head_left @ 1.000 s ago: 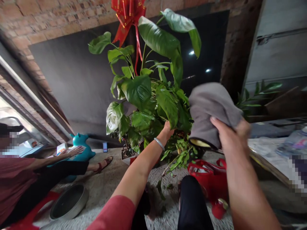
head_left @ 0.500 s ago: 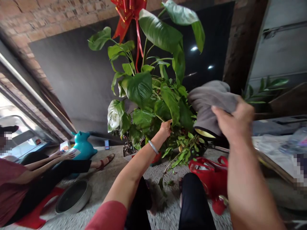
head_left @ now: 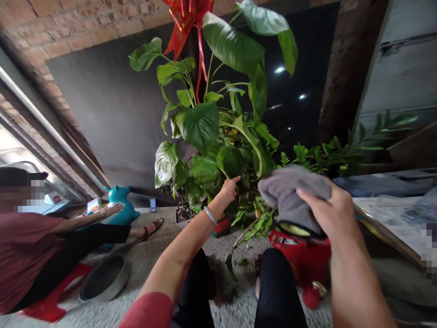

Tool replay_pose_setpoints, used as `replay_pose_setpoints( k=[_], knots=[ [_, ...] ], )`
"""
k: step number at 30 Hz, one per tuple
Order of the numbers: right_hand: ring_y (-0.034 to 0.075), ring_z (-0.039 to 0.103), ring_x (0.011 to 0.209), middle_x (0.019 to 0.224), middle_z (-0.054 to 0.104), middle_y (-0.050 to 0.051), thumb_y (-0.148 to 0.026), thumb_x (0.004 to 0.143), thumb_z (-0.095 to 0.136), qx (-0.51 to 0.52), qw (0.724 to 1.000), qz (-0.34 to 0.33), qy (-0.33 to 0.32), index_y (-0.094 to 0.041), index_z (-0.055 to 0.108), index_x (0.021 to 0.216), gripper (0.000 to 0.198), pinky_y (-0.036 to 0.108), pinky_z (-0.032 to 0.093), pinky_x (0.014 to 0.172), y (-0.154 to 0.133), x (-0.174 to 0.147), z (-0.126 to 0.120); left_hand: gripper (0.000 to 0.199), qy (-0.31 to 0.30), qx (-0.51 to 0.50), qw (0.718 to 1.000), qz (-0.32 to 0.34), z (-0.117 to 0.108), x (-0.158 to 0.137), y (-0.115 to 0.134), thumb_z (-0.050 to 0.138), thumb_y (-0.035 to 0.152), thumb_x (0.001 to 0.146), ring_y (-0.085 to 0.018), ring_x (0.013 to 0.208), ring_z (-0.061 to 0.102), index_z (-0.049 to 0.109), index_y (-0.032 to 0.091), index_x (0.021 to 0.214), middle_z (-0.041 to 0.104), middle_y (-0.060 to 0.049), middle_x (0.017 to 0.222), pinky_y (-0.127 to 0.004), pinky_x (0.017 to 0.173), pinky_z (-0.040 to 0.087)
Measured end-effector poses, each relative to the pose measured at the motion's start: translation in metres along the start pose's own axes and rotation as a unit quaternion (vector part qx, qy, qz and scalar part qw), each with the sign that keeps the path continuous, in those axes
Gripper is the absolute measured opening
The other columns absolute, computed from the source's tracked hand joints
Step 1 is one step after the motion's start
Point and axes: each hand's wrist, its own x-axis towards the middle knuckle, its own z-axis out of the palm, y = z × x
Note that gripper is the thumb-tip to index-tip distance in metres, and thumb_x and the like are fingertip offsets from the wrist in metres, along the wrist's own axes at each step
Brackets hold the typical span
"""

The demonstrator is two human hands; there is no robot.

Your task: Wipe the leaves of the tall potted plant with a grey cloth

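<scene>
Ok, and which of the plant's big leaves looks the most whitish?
The leaf at the plant's lower left edge, above and left of the white pot. Its face shines silvery; the other big leaves look greener.

At four o'clock I see a matt, crumpled grey cloth [head_left: 290, 193]; at twelve, broad green leaves [head_left: 235, 48] with a waxy gloss and a shiny red ribbon bow [head_left: 191, 20]. The flat dark panel [head_left: 116, 105] looks dull at ten, mirror-glossy at one. Rough reddish bricks [head_left: 126, 16] at eleven; a smooth round grey basin [head_left: 104, 275] at eight.
</scene>
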Motion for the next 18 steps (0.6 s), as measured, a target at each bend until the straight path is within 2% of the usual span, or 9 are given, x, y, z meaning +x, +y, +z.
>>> replay_pose_setpoints(
  k=[2,4,6,8,10,13,15,18],
  knots=[
    [0.035,0.077,0.106,0.110,0.083,0.011,-0.036,0.075,0.075,-0.038,0.999,-0.029,0.022,-0.022,0.078,0.120,0.047,0.048,0.060,0.097,-0.019,0.022,0.019,0.014,-0.009,0.001,1.000,-0.005,0.006,-0.005,0.000,0.080,0.018,0.079,-0.016,0.056,0.065,0.066,0.017,0.082,0.069,-0.001,0.065,-0.033,0.069,0.057],
    [0.034,0.078,0.103,0.109,0.083,0.011,-0.028,0.076,0.072,-0.066,0.996,-0.050,-0.044,-0.022,0.077,0.122,0.046,0.048,0.060,0.096,-0.027,0.019,0.047,0.013,-0.031,0.009,0.999,0.000,0.004,-0.012,-0.002,0.079,0.020,0.081,-0.016,0.055,0.063,0.066,0.017,0.079,0.069,-0.001,0.065,-0.033,0.067,0.056],
    [0.033,0.078,0.103,0.111,0.083,0.011,-0.024,0.076,0.070,-0.064,0.986,-0.064,-0.142,-0.023,0.078,0.119,0.044,0.049,0.060,0.099,-0.021,-0.010,0.072,0.015,-0.050,0.018,0.998,0.016,-0.011,-0.020,-0.007,0.079,0.025,0.083,-0.016,0.057,0.063,0.068,0.017,0.079,0.070,-0.002,0.066,-0.031,0.066,0.056],
    [0.033,0.078,0.108,0.116,0.083,0.011,-0.024,0.075,0.068,-0.020,0.973,-0.061,-0.223,-0.024,0.079,0.115,0.041,0.048,0.059,0.103,-0.002,-0.052,0.083,0.018,-0.035,0.039,0.998,0.032,-0.037,-0.029,-0.009,0.080,0.031,0.084,-0.017,0.059,0.065,0.068,0.018,0.081,0.071,-0.002,0.068,-0.030,0.065,0.057],
    [0.032,0.079,0.110,0.114,0.084,0.011,-0.029,0.077,0.065,0.032,0.960,-0.023,-0.277,-0.024,0.080,0.113,0.039,0.047,0.060,0.102,0.022,-0.093,0.081,0.020,-0.003,0.074,0.997,0.039,-0.065,-0.039,-0.007,0.079,0.036,0.086,-0.019,0.062,0.068,0.068,0.019,0.084,0.072,-0.003,0.068,-0.031,0.063,0.057],
    [0.034,0.080,0.107,0.108,0.085,0.010,-0.039,0.075,0.067,0.051,0.955,0.057,-0.287,-0.025,0.081,0.108,0.039,0.048,0.061,0.100,0.053,-0.134,0.068,0.024,0.012,0.132,0.990,0.053,-0.099,-0.055,0.009,0.077,0.040,0.089,-0.024,0.065,0.072,0.069,0.018,0.088,0.072,-0.006,0.068,-0.032,0.059,0.057],
    [0.037,0.080,0.107,0.108,0.085,0.011,-0.043,0.071,0.070,0.042,0.958,0.091,-0.270,-0.025,0.082,0.104,0.040,0.051,0.061,0.101,0.064,-0.145,0.060,0.021,0.000,0.160,0.985,0.070,-0.111,-0.066,0.023,0.080,0.037,0.089,-0.024,0.064,0.072,0.071,0.018,0.086,0.072,-0.006,0.067,-0.030,0.057,0.054],
    [0.039,0.078,0.112,0.114,0.084,0.013,-0.045,0.070,0.070,0.041,0.954,0.098,-0.282,-0.024,0.082,0.106,0.044,0.054,0.059,0.106,0.068,-0.149,0.055,0.012,-0.029,0.204,0.973,0.102,-0.124,-0.077,0.038,0.084,0.025,0.083,-0.020,0.057,0.067,0.075,0.017,0.082,0.073,-0.005,0.070,-0.026,0.054,0.047]
  ],
)
